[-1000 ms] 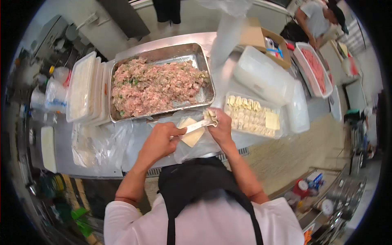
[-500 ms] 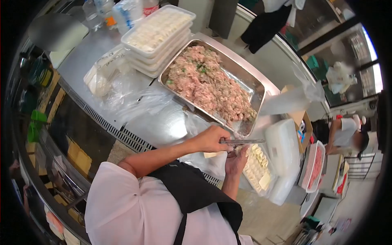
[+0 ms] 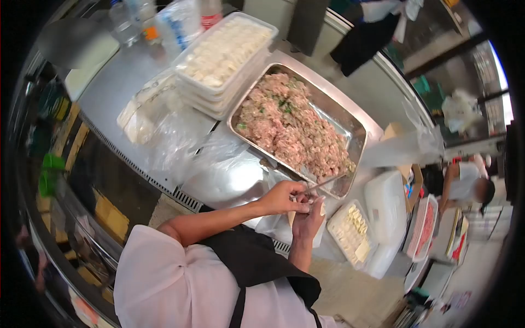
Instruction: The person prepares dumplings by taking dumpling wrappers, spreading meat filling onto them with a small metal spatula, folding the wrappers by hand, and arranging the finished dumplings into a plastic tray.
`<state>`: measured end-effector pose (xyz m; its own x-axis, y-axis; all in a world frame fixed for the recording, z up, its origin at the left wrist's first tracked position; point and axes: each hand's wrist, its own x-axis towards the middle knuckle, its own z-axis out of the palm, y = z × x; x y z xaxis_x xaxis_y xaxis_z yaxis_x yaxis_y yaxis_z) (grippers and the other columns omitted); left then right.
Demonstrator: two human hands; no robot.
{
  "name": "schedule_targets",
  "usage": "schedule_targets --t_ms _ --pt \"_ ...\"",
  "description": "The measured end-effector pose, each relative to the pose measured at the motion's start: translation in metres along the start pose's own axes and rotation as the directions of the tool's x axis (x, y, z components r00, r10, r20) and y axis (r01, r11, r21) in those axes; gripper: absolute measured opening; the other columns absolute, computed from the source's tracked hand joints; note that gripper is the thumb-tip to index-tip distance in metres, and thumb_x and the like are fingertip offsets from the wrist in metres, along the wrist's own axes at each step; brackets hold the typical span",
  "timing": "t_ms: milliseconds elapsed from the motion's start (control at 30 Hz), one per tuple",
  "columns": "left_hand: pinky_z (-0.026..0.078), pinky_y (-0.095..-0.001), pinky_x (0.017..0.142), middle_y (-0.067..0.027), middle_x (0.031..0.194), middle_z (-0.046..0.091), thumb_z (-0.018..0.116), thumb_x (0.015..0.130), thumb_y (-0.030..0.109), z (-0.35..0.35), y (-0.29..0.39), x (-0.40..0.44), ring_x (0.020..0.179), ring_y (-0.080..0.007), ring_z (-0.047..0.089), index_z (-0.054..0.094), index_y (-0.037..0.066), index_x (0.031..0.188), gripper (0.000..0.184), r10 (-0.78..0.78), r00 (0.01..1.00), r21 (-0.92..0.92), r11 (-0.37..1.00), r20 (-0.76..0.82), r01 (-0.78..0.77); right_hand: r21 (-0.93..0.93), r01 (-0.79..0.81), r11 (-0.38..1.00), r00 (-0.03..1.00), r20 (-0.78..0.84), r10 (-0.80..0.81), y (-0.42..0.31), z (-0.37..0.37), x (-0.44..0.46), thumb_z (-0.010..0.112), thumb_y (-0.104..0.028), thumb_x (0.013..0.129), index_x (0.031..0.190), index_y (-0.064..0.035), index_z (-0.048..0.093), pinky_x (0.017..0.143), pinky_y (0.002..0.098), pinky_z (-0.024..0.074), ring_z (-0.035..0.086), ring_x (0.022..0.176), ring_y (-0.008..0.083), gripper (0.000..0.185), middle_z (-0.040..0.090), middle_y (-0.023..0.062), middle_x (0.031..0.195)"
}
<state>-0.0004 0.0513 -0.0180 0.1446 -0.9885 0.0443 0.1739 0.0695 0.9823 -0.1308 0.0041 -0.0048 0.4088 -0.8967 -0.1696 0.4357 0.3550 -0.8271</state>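
Note:
My left hand [image 3: 283,198] is closed on a thin flat metal spatula [image 3: 327,182], whose far end reaches over the near right rim of the metal tray [image 3: 358,147]. That tray holds a heap of minced meat [image 3: 298,123] with green bits. Right beside it, my right hand [image 3: 308,220] is curled with fingers up around a small pale dumpling, mostly hidden by the fingers. A pale wrapper edge shows by my hands. To the right, a clear plastic box [image 3: 334,223] holds rows of dumplings [image 3: 350,227] and a square yellowish wrapper [image 3: 362,251].
Stacked lidded boxes of dumplings [image 3: 227,52] stand left of the tray, with crumpled plastic bags [image 3: 164,117] nearer. Translucent containers [image 3: 385,208] lie at the right. Farther right are a box of pink meat [image 3: 424,229] and another person [image 3: 465,183].
The view has turned, swinging the tray and boxes round. The spatula, earlier tilted at the dumpling, now extends to the tray's rim. My hands stay close together.

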Motion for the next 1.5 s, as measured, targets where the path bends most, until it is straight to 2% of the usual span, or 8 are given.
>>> schedule_targets --t_ms 333,567,667,733,900,967,1167,1500 --pt "0.047 -0.0239 0.054 -0.0062 0.085 0.073 0.082 0.078 0.011 -0.046 -0.004 -0.003 0.067 -0.0068 0.059 0.063 0.003 0.078 0.02 -0.317 0.948 -0.01 0.949 -0.02 0.316 0.241 0.352 0.904 0.852 -0.482 -0.204 -0.07 -0.092 -0.022 0.054 -0.045 0.101 0.082 -0.0123 0.05 0.055 0.0242 0.0448 0.054 0.068 0.0104 0.038 0.055 0.0001 0.08" --pt "0.033 -0.0195 0.042 -0.0099 0.089 0.072 0.077 0.081 0.005 -0.057 0.002 0.023 0.053 -0.0022 0.049 0.052 0.008 0.073 0.027 -0.254 0.951 0.013 0.966 -0.179 0.26 -0.126 0.537 0.834 0.547 -0.701 -0.458 -0.129 -0.181 -0.044 0.055 -0.04 0.103 0.078 -0.0098 0.05 0.042 0.0209 0.031 0.04 0.05 0.0058 0.039 0.048 -0.001 0.067" --pt "0.032 -0.0185 0.043 -0.0124 0.092 0.072 0.076 0.082 0.002 -0.042 0.004 0.033 0.053 -0.0022 0.048 0.053 0.008 0.076 0.025 -0.225 0.951 -0.063 0.974 -0.212 0.217 -0.385 -0.036 0.922 0.529 -0.79 -0.309 -0.146 -0.218 -0.038 0.056 -0.04 0.102 0.085 -0.0069 0.055 0.046 0.021 0.0369 0.048 0.055 0.0059 0.037 0.056 0.0007 0.073" --pt "0.037 -0.0182 0.048 -0.0138 0.095 0.072 0.074 0.083 -0.001 -0.034 0.011 0.033 0.06 -0.0038 0.052 0.053 0.008 0.08 0.023 -0.269 0.936 -0.089 0.963 -0.227 0.255 -0.653 -0.395 0.645 0.728 -0.652 -0.214 -0.153 -0.245 -0.046 0.054 -0.043 0.102 0.102 -0.0061 0.065 0.052 0.0247 0.0425 0.054 0.064 0.0082 0.039 0.063 -0.0001 0.08" --pt "0.032 -0.0182 0.042 -0.0137 0.095 0.071 0.073 0.084 -0.001 -0.01 -0.003 0.037 0.053 -0.0022 0.048 0.052 0.009 0.079 0.024 -0.188 0.958 -0.07 0.982 -0.215 0.177 -0.647 -0.344 0.681 0.754 -0.623 -0.21 -0.183 -0.29 -0.052 0.053 -0.039 0.102 0.122 -0.0023 0.066 0.07 0.0295 0.0511 0.065 0.086 0.0167 0.044 0.07 0.0062 0.094" --pt "0.029 -0.0182 0.038 -0.0135 0.094 0.071 0.073 0.084 -0.001 -0.004 -0.004 0.036 0.05 -0.0014 0.045 0.051 0.009 0.079 0.024 -0.158 0.964 -0.034 0.987 -0.216 0.155 -0.907 -0.272 0.322 0.729 -0.413 -0.546 -0.18 -0.315 -0.043 0.064 -0.023 0.094 0.121 -0.0028 0.065 0.078 0.0327 0.0521 0.064 0.094 0.0188 0.034 0.069 0.0121 0.107" --pt "0.028 -0.0175 0.037 -0.0134 0.094 0.071 0.072 0.085 -0.001 0.01 0.005 0.036 0.047 -0.0012 0.043 0.049 0.009 0.077 0.026 -0.212 0.941 -0.007 0.976 -0.263 0.218 -0.81 0.041 0.585 0.729 -0.376 -0.572 -0.181 -0.302 -0.016 0.075 0.002 0.074 0.123 -0.0043 0.052 0.088 0.0319 0.0507 0.062 0.104 0.018 0.055 0.063 0.0102 0.111" --pt "0.029 -0.0171 0.036 -0.0135 0.095 0.071 0.072 0.085 0.0 0.01 0.007 0.03 0.045 -0.0013 0.041 0.05 0.009 0.078 0.025 -0.195 0.935 0.027 0.977 -0.297 0.212 -0.297 0.222 0.929 0.865 -0.38 -0.328 -0.175 -0.319 -0.02 0.063 0.011 0.082 0.129 0.0023 0.054 0.094 0.0333 0.0528 0.063 0.111 0.0208 0.048 0.062 0.0146 0.128"
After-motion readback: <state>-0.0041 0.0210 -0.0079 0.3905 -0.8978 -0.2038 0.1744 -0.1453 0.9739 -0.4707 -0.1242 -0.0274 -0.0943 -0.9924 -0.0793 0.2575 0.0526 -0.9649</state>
